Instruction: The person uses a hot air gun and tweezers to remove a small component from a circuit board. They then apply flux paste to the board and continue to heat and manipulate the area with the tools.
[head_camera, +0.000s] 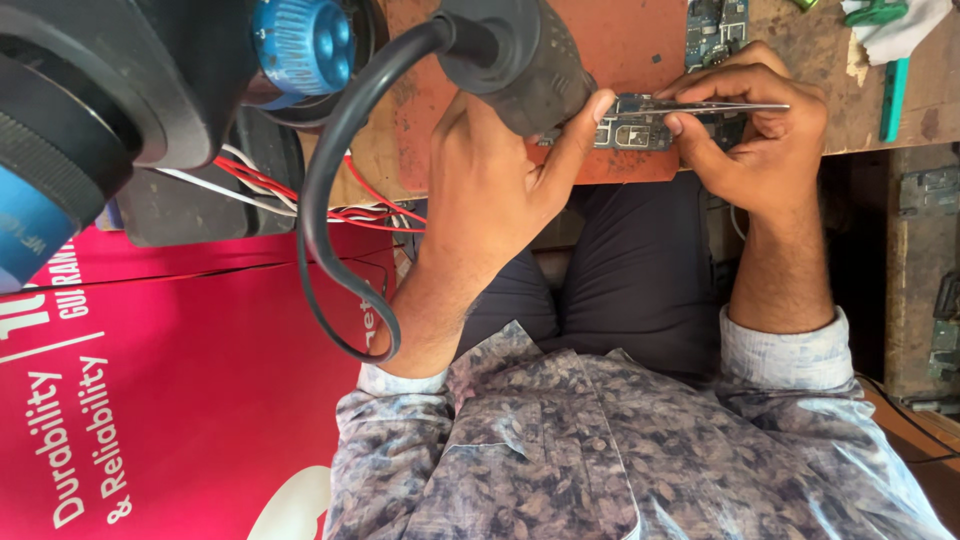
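A small circuit board (630, 130) was held at the near edge of the orange-topped bench (640, 40), just above the person's lap, and was worked from both sides. The left hand (490, 190) was wrapped around the dark handle of a corded heat tool (520, 60); its grip was closed full round the handle, with the thumb stretched toward 2 o'clock until it touched the board's edge. The tool's working end was hidden behind the hand. The right hand (760, 130) was set at 3 o'clock of the board, its grip pinched shut on a pair of fine metal tweezers (720, 106) laid flat across the board, tips pointing toward 9 o'clock. Whether anything was caught in the tips could not be told.

The work was judged to call for steadiness: both hands were best kept braced on the board and bench edge, the tweezers held low and level, and the thick black cable (330, 180), looped toward 7 o'clock, kept slack so that the tool was not tugged.

A second board (715, 25) was seen at 12 o'clock, a green tool (893, 95) at 3 o'clock, and red and white wires (270, 185) with a red carton (150, 400) toward 8 o'clock.
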